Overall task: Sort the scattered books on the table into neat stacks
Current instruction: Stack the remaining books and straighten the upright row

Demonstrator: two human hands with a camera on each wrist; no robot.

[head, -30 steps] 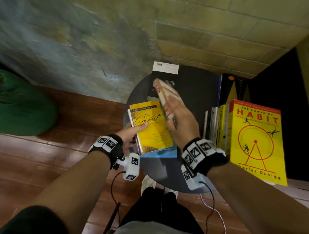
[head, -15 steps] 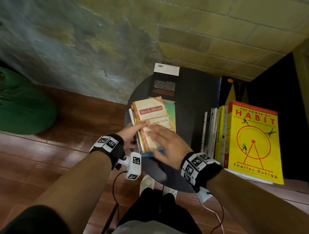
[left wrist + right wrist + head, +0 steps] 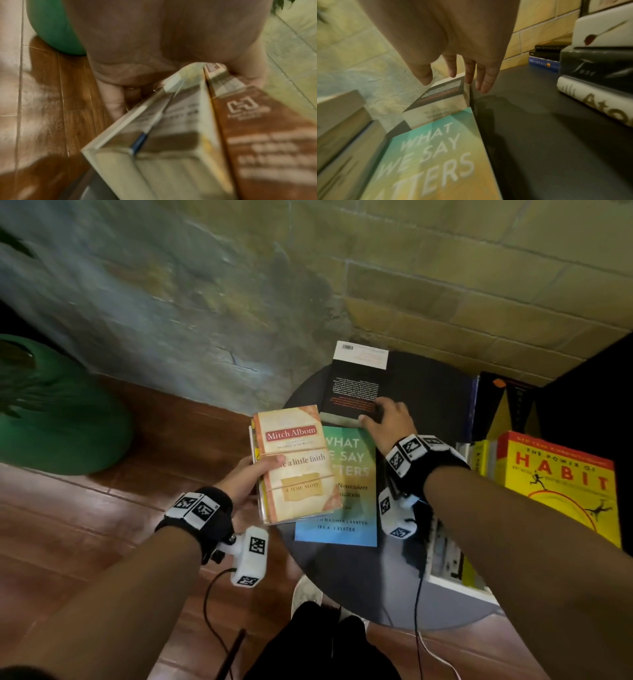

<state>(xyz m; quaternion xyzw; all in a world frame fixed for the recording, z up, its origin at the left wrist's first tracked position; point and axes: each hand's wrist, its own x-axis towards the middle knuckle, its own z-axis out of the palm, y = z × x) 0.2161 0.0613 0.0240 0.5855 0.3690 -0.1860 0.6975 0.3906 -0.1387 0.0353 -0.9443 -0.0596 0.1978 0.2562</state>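
My left hand [image 3: 255, 474] grips a small pile of books off the round table's left edge, thumb on the tan Mitch Albom book [image 3: 298, 463] on top; the pile's spines [image 3: 171, 142] fill the left wrist view. A teal book titled What We Say Matters [image 3: 346, 491] [image 3: 428, 162] lies flat on the dark table [image 3: 428, 392]. Behind it lies a black book [image 3: 356, 385] [image 3: 443, 93], back cover up. My right hand [image 3: 383, 416] [image 3: 458, 75] hovers over the black book's near right corner, fingers straight and spread, holding nothing.
A yellow Power of Habit book [image 3: 561, 484] tops a pile at the table's right, with more books [image 3: 479, 463] beside it and dark books [image 3: 503, 402] behind. Stacked books [image 3: 599, 83] show at right in the wrist view. A green beanbag [image 3: 51, 412] sits on the wooden floor.
My right hand laid the tan book on the pile in my left hand, then left it and reached forward to the black book. The pile shifted left, uncovering the teal book.
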